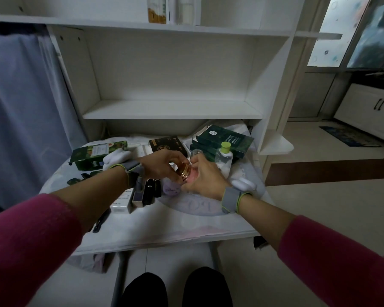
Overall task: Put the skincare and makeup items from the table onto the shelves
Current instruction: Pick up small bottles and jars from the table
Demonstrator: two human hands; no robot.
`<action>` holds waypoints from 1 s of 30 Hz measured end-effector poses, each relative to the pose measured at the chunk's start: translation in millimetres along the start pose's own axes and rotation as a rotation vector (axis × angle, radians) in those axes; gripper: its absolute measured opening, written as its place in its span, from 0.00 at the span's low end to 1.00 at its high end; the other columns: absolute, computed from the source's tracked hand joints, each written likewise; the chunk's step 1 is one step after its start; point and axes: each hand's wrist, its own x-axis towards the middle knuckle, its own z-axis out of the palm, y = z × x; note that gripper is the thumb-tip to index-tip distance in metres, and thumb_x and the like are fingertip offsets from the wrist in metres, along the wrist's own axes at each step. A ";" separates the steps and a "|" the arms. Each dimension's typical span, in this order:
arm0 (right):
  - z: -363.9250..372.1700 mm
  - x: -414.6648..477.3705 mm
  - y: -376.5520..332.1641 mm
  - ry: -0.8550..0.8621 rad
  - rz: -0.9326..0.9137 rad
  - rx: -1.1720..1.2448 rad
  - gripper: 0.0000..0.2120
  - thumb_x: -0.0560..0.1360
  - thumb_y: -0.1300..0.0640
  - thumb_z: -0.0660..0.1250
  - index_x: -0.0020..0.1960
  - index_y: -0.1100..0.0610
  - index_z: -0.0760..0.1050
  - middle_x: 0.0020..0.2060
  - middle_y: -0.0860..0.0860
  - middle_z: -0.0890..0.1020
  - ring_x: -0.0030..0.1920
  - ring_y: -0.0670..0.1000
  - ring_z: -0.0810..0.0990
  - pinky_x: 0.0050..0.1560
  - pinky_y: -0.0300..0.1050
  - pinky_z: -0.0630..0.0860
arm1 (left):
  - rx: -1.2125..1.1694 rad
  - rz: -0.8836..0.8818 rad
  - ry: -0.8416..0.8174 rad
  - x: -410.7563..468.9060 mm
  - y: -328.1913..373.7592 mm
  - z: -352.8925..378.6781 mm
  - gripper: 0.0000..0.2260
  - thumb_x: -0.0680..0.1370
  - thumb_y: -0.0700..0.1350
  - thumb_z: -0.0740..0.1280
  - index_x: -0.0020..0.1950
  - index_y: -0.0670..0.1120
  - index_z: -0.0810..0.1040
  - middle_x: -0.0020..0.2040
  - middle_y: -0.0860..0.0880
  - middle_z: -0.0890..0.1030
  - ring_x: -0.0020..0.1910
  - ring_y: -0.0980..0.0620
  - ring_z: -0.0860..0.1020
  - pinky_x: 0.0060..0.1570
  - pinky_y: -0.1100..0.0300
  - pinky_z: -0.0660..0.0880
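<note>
Obscuring the jar (185, 171), left hand (162, 165) and right hand (205, 176) grip it.

The amber jar (185, 171), gold-rimmed, tilts sideways above the table (186, 227).

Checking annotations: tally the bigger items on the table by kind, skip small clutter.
Gold-rimmed jar, gripped by left hand and right hand: 1
Clear bottle with green cap: 1
Avocado-print green box: 1
Black box: 1
Total: 4. Stacked dark green boxes: count unclear.
</note>
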 end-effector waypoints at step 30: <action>9.3 -3.3 10.5 0.072 0.299 0.168 0.18 0.64 0.61 0.76 0.49 0.54 0.72 0.44 0.52 0.78 0.47 0.54 0.77 0.50 0.49 0.77 | 0.255 -0.142 0.295 21.1 -32.1 15.2 0.19 0.74 0.46 0.71 0.64 0.45 0.75 0.59 0.45 0.80 0.58 0.46 0.78 0.56 0.58 0.73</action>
